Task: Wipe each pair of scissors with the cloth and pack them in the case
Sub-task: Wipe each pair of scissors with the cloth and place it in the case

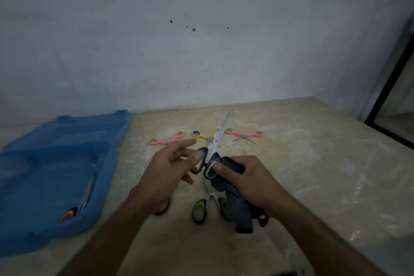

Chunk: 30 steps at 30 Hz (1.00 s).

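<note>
- Left hand (pixel 167 169) pinches the blue-handled scissors (pixel 214 152) (blades pointing away).
- Right hand (pixel 248 177) grips the dark cloth (pixel 238 208), thumb on a handle loop.

Pale scuffed table (pixel 313 163); grey wall (pixel 201 29); possibly dark frame (pixel 389 83) right.

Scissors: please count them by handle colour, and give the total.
Blue-black handles, held: 1
Green-black, on table: 1
Orange-black, in case: 1
Pink-green: 2
Yellow-blue: 1
Total: 6
</note>
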Tool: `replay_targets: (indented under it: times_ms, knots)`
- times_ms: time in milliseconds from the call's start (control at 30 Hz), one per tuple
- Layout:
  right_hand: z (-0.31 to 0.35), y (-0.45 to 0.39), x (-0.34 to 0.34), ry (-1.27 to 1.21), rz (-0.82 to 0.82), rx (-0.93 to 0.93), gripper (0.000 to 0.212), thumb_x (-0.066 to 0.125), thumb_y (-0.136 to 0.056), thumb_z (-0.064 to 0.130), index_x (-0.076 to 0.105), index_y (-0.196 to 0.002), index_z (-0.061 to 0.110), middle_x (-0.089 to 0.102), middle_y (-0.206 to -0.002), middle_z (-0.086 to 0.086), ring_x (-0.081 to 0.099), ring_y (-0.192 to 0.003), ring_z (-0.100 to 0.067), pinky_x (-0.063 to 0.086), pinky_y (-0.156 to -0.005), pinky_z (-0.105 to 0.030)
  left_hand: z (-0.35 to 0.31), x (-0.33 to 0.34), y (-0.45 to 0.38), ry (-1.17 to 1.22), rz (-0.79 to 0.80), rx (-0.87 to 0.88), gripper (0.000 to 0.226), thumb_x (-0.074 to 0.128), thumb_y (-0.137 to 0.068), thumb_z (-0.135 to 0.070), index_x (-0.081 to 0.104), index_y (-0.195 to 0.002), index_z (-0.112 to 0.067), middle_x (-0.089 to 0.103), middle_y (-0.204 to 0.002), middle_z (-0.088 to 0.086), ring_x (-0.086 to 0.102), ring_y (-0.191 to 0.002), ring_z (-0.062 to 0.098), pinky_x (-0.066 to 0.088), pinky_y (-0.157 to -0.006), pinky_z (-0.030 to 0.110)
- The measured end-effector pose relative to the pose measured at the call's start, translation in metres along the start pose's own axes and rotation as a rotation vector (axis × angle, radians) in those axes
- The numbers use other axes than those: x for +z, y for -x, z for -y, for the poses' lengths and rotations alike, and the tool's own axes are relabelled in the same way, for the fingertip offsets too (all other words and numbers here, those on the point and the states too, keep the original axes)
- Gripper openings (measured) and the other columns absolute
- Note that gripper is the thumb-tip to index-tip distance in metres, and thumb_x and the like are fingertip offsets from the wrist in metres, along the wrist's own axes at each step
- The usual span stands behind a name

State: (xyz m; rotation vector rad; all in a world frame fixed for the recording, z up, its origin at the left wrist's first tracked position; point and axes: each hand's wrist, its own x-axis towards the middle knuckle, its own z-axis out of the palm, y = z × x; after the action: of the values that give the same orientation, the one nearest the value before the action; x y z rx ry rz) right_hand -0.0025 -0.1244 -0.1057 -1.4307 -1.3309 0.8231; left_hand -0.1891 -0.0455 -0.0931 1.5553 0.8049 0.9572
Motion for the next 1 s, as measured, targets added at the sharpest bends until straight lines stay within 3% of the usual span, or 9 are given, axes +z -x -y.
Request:
replay_targets:
  times_ms: [100,167,333,533,700,833,1000]
  knots:
    - [0.001,0.000,0.004,0.117,-0.011,-0.071,0.036,0.066,-0.097,0.039,0.072,-0.079,0.009,0.067,-0.066,-0.008,0.058,-0.054,-0.023,0.043,-0.055,-0.025,-0.015,-0.008,-0.009,-0.286,0.185,0.030,0.015,0.068,-0.095,-0.016,0.074,-0.109,-0.018,0.073,-0.080,0.003,0.066,-0.066,0.014,0.053,-0.055,0.029]
    - [-0.003,0.001,0.007,0.173,-0.109,-0.139,0.033,0.067,-0.096,0.039,0.065,-0.067,0.023,0.059,-0.060,0.004,0.052,-0.054,-0.009,0.037,-0.054,-0.018,-0.019,-0.009,-0.013,-0.317,0.186,0.028,0.008,0.068,-0.095,-0.013,0.074,-0.100,-0.010,0.072,-0.074,0.003,0.068,-0.065,0.015,0.054,-0.055,0.029]
    - [-0.033,0.003,-0.002,0.523,-0.305,-0.208,0.035,0.069,-0.088,0.051,0.058,-0.072,0.023,0.047,-0.082,0.003,0.050,-0.074,-0.006,0.035,-0.062,-0.015,-0.023,-0.038,-0.010,-0.297,0.014,0.011,0.007,0.068,-0.093,-0.007,0.072,-0.090,-0.011,0.072,-0.064,0.001,0.068,-0.056,0.010,0.055,-0.050,0.026]
    - [-0.051,0.003,0.001,0.566,-0.459,-0.194,0.021,0.081,-0.083,0.031,0.070,-0.086,0.013,0.050,-0.091,-0.002,0.057,-0.076,-0.020,0.040,-0.069,-0.027,-0.041,-0.153,0.019,-0.396,-0.236,-0.071,0.006,0.070,-0.089,-0.007,0.071,-0.094,-0.011,0.075,-0.064,0.002,0.070,-0.055,0.011,0.055,-0.048,0.020]
    - [-0.058,0.001,0.004,0.720,-0.452,-0.174,0.022,0.081,-0.084,0.027,0.073,-0.092,0.008,0.052,-0.096,-0.008,0.058,-0.075,-0.027,0.039,-0.069,-0.028,-0.043,-0.245,0.052,-0.603,-0.373,-0.257,0.006,0.075,-0.088,-0.008,0.072,-0.092,-0.012,0.076,-0.071,0.010,0.070,-0.060,0.019,0.054,-0.055,0.028]
    - [-0.054,0.001,0.007,0.760,-0.459,-0.156,0.021,0.082,-0.083,0.024,0.072,-0.090,0.006,0.054,-0.098,-0.014,0.061,-0.075,-0.034,0.040,-0.068,-0.031,-0.023,-0.275,0.065,-0.721,-0.273,-0.494,0.004,0.076,-0.088,-0.012,0.076,-0.089,-0.008,0.072,-0.074,0.011,0.067,-0.066,0.019,0.054,-0.055,0.025]
    - [-0.057,0.001,0.005,0.772,-0.436,-0.155,0.023,0.081,-0.084,0.024,0.073,-0.093,0.005,0.055,-0.101,-0.014,0.062,-0.078,-0.035,0.041,-0.069,-0.031,0.003,-0.278,0.063,-0.872,-0.109,-0.663,0.015,0.079,-0.086,-0.020,0.080,-0.074,-0.012,0.068,-0.061,0.004,0.057,-0.050,0.010,0.045,-0.051,0.022]
